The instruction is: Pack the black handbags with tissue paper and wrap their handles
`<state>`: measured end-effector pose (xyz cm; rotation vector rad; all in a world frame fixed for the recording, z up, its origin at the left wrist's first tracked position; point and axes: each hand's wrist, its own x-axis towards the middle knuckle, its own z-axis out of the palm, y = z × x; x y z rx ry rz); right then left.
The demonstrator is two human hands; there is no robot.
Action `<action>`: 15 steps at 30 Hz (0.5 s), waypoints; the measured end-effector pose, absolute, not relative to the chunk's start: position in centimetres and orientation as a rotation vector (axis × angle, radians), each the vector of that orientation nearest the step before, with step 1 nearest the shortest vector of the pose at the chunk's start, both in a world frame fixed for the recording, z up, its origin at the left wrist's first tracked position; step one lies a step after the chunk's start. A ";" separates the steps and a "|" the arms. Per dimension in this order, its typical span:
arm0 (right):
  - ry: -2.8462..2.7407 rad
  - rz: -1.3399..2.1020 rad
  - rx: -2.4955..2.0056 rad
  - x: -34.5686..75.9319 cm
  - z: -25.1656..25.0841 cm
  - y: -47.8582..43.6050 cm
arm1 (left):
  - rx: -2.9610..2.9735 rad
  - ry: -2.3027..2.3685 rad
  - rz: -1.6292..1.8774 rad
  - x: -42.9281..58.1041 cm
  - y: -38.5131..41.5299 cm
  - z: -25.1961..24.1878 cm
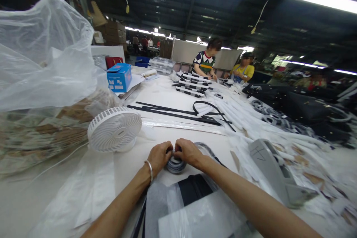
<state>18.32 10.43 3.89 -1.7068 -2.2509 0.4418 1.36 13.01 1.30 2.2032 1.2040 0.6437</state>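
Pinching a grey coil (176, 167)
Left hand (161, 155) and right hand (189, 151) nip its far edge, a good spot; it looks light and bendy, but blur makes me unsure.

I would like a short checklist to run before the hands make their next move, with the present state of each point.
1. Left grip at the grey coil: ok, fingers curled at its far edge.
2. Right grip at the same coil: ok, close beside the left.
3. Grey strip behind the right wrist joined to the coil: cannot tell, the hand hides it.
4. Bracelet clear of the coil: ok, it sits on the left wrist.
5. Space on the near side of the coil free: not ok, a plastic-wrapped packet lies there.
6. White fan clear of both hands: ok, it stands apart, to the left.
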 end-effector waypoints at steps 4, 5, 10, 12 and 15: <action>-2.052 0.360 -1.628 22.7 8.5 6.5 | 2.231 1.158 0.634 1.3 13.0 1.1; -1.965 0.312 -1.656 25.0 9.9 4.9 | 2.239 1.158 0.621 1.3 13.2 0.9; -1.284 0.013 -2.225 39.1 14.7 -5.9 | 2.230 1.174 0.585 1.1 14.3 0.2; -1.049 -0.023 -2.392 43.7 14.3 -9.7 | 2.222 1.164 0.578 1.0 14.6 0.1; -0.896 0.176 -2.406 47.4 11.7 -12.7 | 2.224 1.157 0.586 1.0 14.7 0.1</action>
